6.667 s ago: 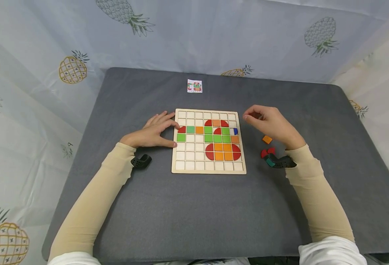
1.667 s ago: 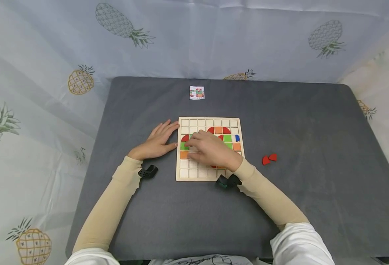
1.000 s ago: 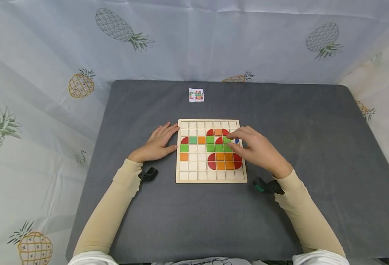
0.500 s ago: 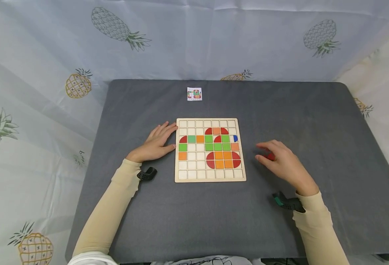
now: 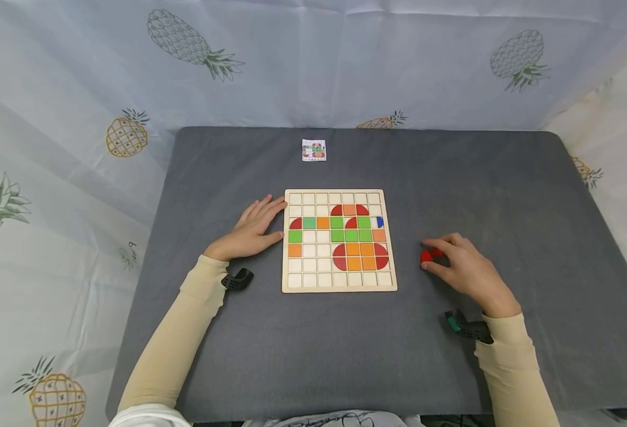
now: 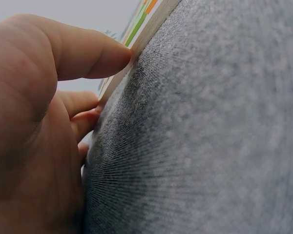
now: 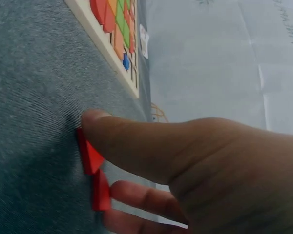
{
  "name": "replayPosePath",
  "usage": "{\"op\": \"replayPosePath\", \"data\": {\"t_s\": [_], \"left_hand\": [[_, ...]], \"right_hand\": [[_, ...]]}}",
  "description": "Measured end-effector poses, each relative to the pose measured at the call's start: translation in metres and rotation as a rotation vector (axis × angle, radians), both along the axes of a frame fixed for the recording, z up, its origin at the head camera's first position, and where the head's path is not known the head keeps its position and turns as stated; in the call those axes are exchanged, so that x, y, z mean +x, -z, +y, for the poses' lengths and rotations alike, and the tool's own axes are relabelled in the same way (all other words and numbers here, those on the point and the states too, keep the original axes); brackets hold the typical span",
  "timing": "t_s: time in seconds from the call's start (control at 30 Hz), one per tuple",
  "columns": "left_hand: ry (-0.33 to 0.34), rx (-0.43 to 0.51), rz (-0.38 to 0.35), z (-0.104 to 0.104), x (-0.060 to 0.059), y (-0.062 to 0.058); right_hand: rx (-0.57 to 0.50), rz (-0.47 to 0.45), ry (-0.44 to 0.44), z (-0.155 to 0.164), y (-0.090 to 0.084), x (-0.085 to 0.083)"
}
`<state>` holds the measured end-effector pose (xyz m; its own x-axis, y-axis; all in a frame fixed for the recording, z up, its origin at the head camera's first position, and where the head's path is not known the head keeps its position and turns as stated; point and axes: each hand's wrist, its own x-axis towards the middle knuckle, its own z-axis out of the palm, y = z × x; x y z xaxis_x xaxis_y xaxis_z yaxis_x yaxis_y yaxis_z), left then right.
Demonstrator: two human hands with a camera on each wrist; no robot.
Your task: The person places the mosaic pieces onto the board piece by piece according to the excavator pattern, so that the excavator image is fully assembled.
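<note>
A square wooden grid board (image 5: 340, 289) lies mid-table, with green, orange, red and blue pieces in some of its cells. My left hand (image 5: 252, 232) lies spread at its left side; in the left wrist view the thumb (image 6: 100, 56) and fingertips touch the board's edge (image 6: 149, 34). To the right of the board, my right hand (image 5: 468, 270) reaches over two loose red quarter-round pieces, the nearer one (image 5: 426, 256) and its neighbour (image 5: 437, 252). In the right wrist view the thumb (image 7: 132, 141) overlaps one red piece (image 7: 89, 153), and other fingertips are right at the second piece (image 7: 101, 191).
A small pattern card (image 5: 313, 150) with coloured shapes lies behind the board. Dark grey cloth (image 5: 228, 356) covers the table. A pale curtain with pineapple prints (image 5: 324, 65) hangs behind and at the sides. Black wrist bands (image 5: 468, 327) sit on both wrists.
My right hand set an orange square in the board's left column, then swung right to the two red pieces, its thumb and fingers lowering around them. My left hand stays at the board.
</note>
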<state>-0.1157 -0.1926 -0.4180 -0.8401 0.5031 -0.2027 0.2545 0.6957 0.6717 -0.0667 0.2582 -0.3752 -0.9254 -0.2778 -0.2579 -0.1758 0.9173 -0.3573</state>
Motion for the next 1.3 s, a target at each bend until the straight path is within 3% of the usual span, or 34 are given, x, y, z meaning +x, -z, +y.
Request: {"op": "replayPosePath", "data": {"t_s": [0.2, 0.57, 1.03, 1.3], "left_hand": [[-0.003, -0.013, -0.005, 0.0, -0.001, -0.001], [-0.01, -0.016, -0.004, -0.001, -0.004, -0.001], [-0.01, -0.021, 0.0, -0.001, -0.004, -0.001], [-0.009, -0.02, -0.006, 0.0, -0.001, 0.001]], "right_hand": [[-0.088, 0.053, -0.006, 0.001, 0.008, -0.004], [-0.145, 0.057, 0.042, -0.011, 0.015, -0.011], [-0.149, 0.084, 0.058, -0.035, 0.022, -0.035], [-0.171, 0.0, 0.028, -0.028, 0.017, -0.034]]}}
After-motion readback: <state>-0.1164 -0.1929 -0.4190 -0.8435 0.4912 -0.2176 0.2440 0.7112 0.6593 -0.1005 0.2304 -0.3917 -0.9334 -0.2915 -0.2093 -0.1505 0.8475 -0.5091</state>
